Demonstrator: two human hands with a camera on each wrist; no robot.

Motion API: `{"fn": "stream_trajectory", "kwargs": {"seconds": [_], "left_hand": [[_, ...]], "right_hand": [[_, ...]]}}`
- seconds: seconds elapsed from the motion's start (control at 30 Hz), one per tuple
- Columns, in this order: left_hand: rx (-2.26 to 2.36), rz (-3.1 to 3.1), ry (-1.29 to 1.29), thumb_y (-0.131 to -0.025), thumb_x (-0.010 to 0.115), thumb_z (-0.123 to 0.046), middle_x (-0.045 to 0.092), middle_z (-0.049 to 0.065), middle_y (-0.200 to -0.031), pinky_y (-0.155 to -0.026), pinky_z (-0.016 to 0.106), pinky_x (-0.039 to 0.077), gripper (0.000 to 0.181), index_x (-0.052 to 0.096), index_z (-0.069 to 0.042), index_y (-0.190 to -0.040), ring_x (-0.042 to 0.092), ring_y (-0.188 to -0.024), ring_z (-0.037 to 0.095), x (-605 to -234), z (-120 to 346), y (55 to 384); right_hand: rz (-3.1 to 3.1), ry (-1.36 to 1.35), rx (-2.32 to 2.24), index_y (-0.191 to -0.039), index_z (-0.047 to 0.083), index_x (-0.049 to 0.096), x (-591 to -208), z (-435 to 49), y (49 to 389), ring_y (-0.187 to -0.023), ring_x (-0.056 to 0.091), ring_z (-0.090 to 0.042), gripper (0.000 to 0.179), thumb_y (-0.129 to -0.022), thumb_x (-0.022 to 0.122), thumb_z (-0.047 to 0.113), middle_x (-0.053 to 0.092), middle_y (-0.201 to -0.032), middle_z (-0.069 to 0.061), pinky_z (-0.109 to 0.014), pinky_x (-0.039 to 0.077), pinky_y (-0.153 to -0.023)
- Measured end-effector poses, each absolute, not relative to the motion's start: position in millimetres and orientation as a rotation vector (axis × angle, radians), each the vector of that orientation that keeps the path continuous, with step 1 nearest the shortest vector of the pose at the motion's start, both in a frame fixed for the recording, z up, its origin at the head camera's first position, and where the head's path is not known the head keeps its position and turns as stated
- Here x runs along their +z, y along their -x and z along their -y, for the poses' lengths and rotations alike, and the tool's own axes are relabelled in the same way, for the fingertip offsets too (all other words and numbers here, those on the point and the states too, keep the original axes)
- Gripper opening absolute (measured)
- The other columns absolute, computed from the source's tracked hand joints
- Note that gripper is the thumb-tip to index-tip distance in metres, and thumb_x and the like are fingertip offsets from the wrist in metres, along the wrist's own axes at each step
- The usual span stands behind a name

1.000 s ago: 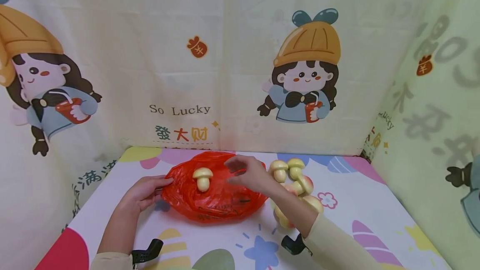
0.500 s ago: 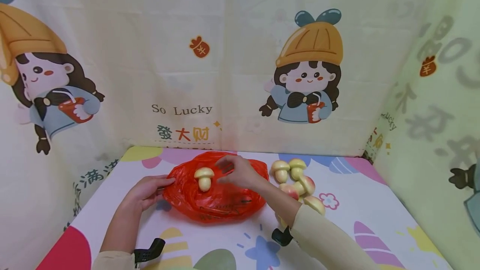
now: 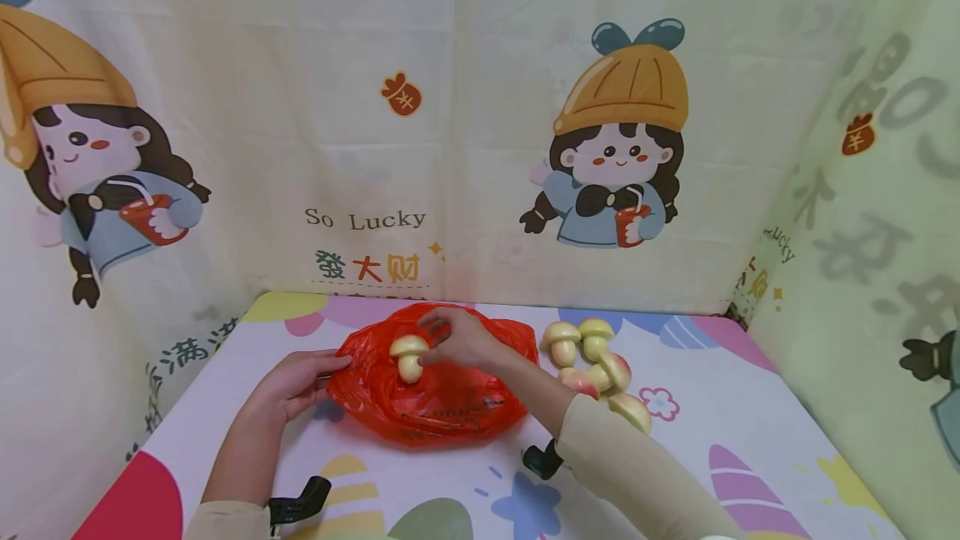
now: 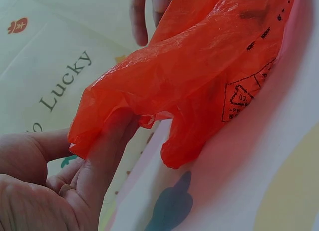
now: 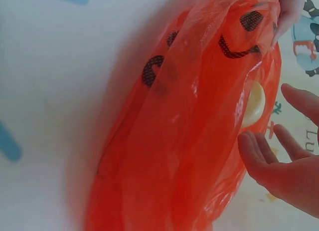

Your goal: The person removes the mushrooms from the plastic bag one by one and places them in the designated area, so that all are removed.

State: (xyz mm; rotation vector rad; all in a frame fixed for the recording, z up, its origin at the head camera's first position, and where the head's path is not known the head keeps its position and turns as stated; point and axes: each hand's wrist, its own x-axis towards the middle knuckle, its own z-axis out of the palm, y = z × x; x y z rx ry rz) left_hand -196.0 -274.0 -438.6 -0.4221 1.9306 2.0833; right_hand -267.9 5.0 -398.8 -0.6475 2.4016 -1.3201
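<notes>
A red plastic bag (image 3: 465, 402) lies spread on the table with a toy mushroom (image 3: 410, 357) upright in its opening. At the bag's left rim, my left hand (image 3: 296, 382) pinches the plastic between thumb and fingers; the left wrist view shows the fingers under the film (image 4: 107, 126). Over the bag, my right hand (image 3: 461, 340) reaches in from the right, fingers spread and slightly bent, thumb close beside the mushroom's stem. In the right wrist view its fingers (image 5: 254, 151) hold nothing, and the mushroom's cap (image 5: 254, 105) shows partly behind the bag's edge. Whether they touch cannot be told.
Several more toy mushrooms (image 3: 596, 338) lie in a group right of the bag, partly hidden by the right forearm. A patterned cloth (image 3: 480, 148) hangs behind the table (image 3: 675, 490) and along its sides. Each wrist wears a black camera (image 3: 300, 502).
My right hand has moved left across the bag, up to the mushroom. My left hand keeps its grip on the bag's rim, and the mushroom stays in place.
</notes>
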Motion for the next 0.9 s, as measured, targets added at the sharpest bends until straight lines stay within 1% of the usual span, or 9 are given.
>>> {"fn": "stream_trajectory", "kwargs": {"seconds": [0.13, 0.23, 0.37, 0.47, 0.63, 0.9], "left_hand": [[2.082, -1.933, 0.422, -0.102, 0.068, -0.024, 0.075, 0.002, -0.107, -0.083, 0.031, 0.064, 0.066, 0.042, 0.003, -0.156, 0.076, -0.089, 0.017, -439, 275, 195], [2.083, -1.937, 0.422, -0.103, 0.067, -0.023, 0.075, 0.002, -0.107, -0.083, 0.031, 0.064, 0.065, 0.042, 0.003, -0.156, 0.076, -0.088, 0.017, -438, 275, 195], [2.085, -1.935, 0.423, -0.103, 0.067, -0.023, 0.076, 0.002, -0.106, -0.083, 0.030, 0.064, 0.064, 0.042, 0.004, -0.156, 0.076, -0.088, 0.017, -437, 275, 195], [2.082, -1.936, 0.423, -0.103, 0.067, -0.023, 0.076, 0.002, -0.105, -0.082, 0.030, 0.064, 0.063, 0.043, 0.005, -0.155, 0.076, -0.088, 0.017, -436, 274, 194], [2.085, -1.930, 0.433, -0.103, 0.068, -0.023, 0.076, 0.002, -0.104, -0.081, 0.028, 0.064, 0.063, 0.044, 0.004, -0.154, 0.076, -0.087, 0.017, -436, 274, 194], [2.096, -1.916, 0.445, -0.102, 0.068, -0.023, 0.076, 0.003, -0.105, -0.081, 0.029, 0.064, 0.063, 0.044, 0.003, -0.155, 0.076, -0.087, 0.017, -438, 274, 195]], "right_hand": [[-2.423, 0.615, -1.283, -0.133, 0.011, 0.065, -400, 4, 270, -0.112, 0.064, -0.027, 0.054, -0.084, 0.088, 0.016, 0.065, -0.132, -0.012, -0.039, 0.062, -0.088], [-2.440, 0.614, -1.256, -0.134, 0.012, 0.065, -400, 9, 272, -0.110, 0.065, -0.025, 0.055, -0.084, 0.088, 0.016, 0.065, -0.132, -0.012, -0.037, 0.062, -0.087], [-2.461, 0.618, -1.216, -0.134, 0.011, 0.065, -401, 14, 274, -0.114, 0.064, -0.027, 0.056, -0.083, 0.088, 0.014, 0.065, -0.133, -0.012, -0.036, 0.061, -0.089], [-2.495, 0.629, -1.158, -0.133, 0.013, 0.065, -404, 17, 276, -0.117, 0.062, -0.026, 0.056, -0.082, 0.089, 0.014, 0.065, -0.131, -0.009, -0.036, 0.061, -0.090], [-2.532, 0.641, -1.098, -0.131, 0.014, 0.066, -406, 22, 275, -0.115, 0.060, -0.024, 0.057, -0.080, 0.090, 0.013, 0.066, -0.126, -0.005, -0.034, 0.061, -0.088], [-2.535, 0.672, -1.062, -0.132, 0.016, 0.065, -413, 25, 276, -0.109, 0.059, -0.021, 0.060, -0.078, 0.092, 0.014, 0.064, -0.126, -0.003, -0.031, 0.062, -0.085]]}}
